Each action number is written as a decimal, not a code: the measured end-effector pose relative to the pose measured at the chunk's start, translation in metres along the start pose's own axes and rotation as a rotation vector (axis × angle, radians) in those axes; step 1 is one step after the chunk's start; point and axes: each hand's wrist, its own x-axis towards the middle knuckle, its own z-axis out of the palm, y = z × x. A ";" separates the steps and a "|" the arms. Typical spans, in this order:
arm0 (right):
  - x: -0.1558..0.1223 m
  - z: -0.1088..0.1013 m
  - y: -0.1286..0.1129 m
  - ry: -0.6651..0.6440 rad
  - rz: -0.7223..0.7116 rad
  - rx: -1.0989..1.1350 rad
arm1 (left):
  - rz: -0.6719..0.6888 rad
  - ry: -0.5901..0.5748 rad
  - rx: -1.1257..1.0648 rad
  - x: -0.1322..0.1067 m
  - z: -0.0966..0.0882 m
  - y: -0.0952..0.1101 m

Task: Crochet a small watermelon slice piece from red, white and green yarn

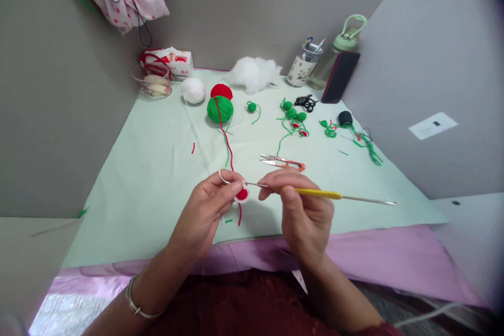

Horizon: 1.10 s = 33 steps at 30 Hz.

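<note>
watching remotely, i see left hand (202,205) pinching red-and-white piece (242,194) above table (157,189), right hand (309,218) curled round yellow-handled hook (318,192). if white yarn (223,177) slackens, stitch could slip off tip.

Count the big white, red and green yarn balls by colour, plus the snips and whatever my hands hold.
White yarn ball: 1
Red yarn ball: 1
Green yarn ball: 1
Orange-handled snips: 1
Yellow-handled hook, right hand: 1
Red-and-white piece, left hand: 1
Total: 6
</note>
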 end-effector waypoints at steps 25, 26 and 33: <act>-0.002 0.003 0.008 -0.052 0.121 0.180 | 0.088 -0.011 0.070 -0.003 0.002 -0.007; -0.002 0.002 0.009 -0.051 0.145 0.204 | 0.078 -0.019 0.058 -0.002 0.001 -0.007; -0.003 -0.001 0.008 -0.135 0.143 0.105 | 0.097 -0.040 0.024 0.001 0.000 -0.006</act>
